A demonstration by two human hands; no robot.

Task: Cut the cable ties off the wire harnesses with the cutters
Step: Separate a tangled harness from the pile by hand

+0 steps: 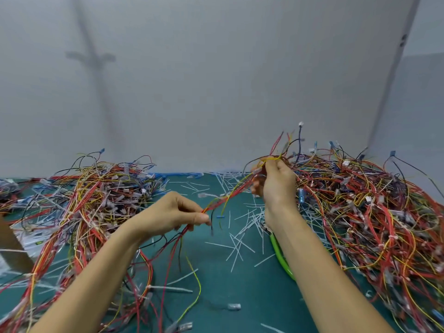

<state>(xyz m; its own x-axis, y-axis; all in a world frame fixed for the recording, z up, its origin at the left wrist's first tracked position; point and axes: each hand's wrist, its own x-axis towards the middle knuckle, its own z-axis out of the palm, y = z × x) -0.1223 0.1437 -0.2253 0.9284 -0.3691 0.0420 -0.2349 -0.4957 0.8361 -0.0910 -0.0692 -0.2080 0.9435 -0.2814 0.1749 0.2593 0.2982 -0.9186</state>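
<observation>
Two bare forearms reach up from the bottom edge over a green mat (252, 296), where a small clear connector (234, 306) lies loose between them. Just beyond it, the cutters (280, 255) lie flat on the mat with their bright green handles partly hidden under the right forearm; neither hand touches them.

Above the middle of the mat, a wire bundle (230, 198) of red, yellow and black strands stretches between the hands. The left hand (173, 215) pinches its lower part between thumb and fingertips, and the loose ends trail down past the wrist to the mat. The right hand (278, 183) is held higher, with its fingers curled round the upper part; short wire ends stick up above the fist.

White cut ties (240, 246) lie scattered across the mat under and behind the hands, thickest near the right wrist. One big tangled heap of wires (96, 195) sits to the left and a larger heap (372, 212) to the right, both still showing white ties here and there. A piece of brown cardboard (12, 248) shows at the left edge. A plain grey wall (216, 80) stands behind the mat.
</observation>
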